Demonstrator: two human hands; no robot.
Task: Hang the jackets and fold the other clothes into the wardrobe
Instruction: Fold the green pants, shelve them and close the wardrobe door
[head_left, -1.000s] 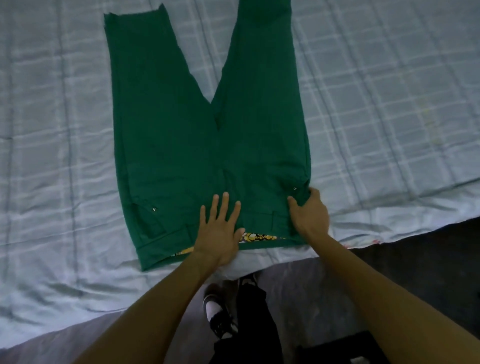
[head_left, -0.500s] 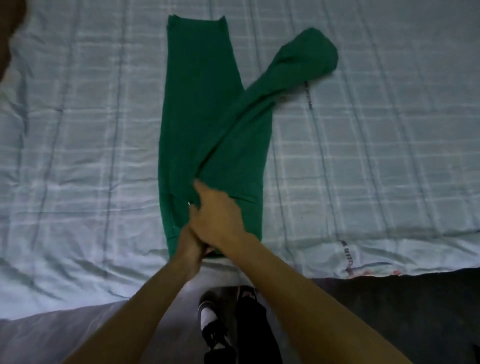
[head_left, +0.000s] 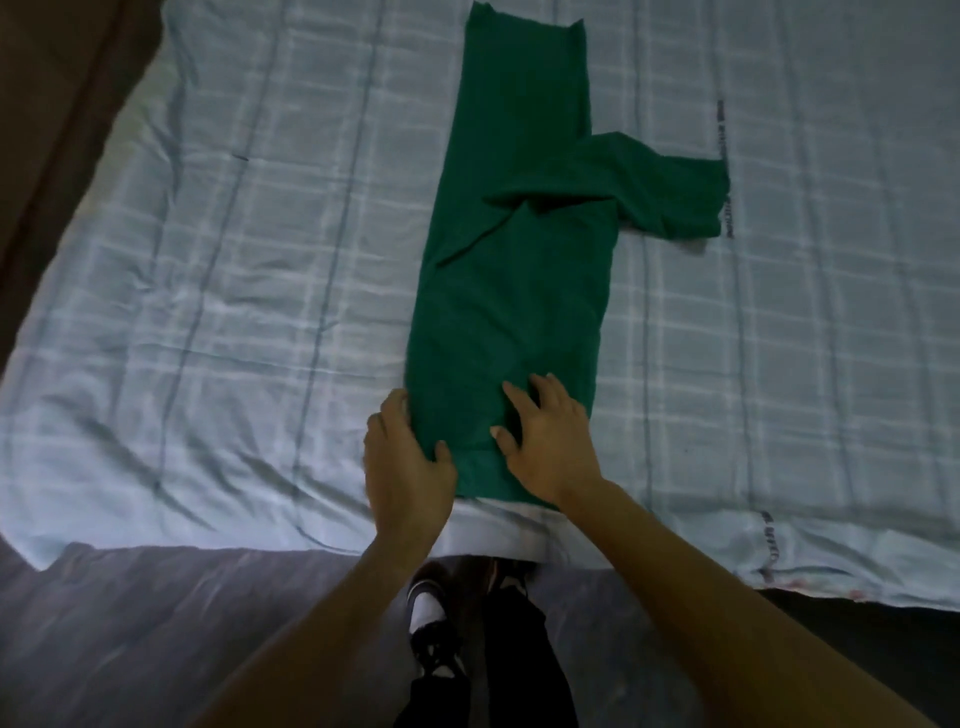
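Note:
A pair of green trousers (head_left: 511, 291) lies on the bed, folded lengthwise so one leg rests on the other. The upper leg's end (head_left: 670, 195) is crumpled and sticks out to the right. The waist end is nearest me at the bed's front edge. My left hand (head_left: 408, 467) grips the left edge of the waist, thumb on top and fingers around the fabric. Flat on the waist's right part lies my right hand (head_left: 550, 441), fingers spread.
The bed is covered with a pale blue checked sheet (head_left: 234, 260). Its front edge runs across the lower frame, above a grey floor (head_left: 156, 639). My legs and shoes (head_left: 431, 623) stand against the bed. A dark surface (head_left: 52, 104) borders the bed at the upper left.
The right half of the trousers was folded over onto the left half. The hands, bunched together at the waist half a second ago, have parted: left to the side edge, right flat on top.

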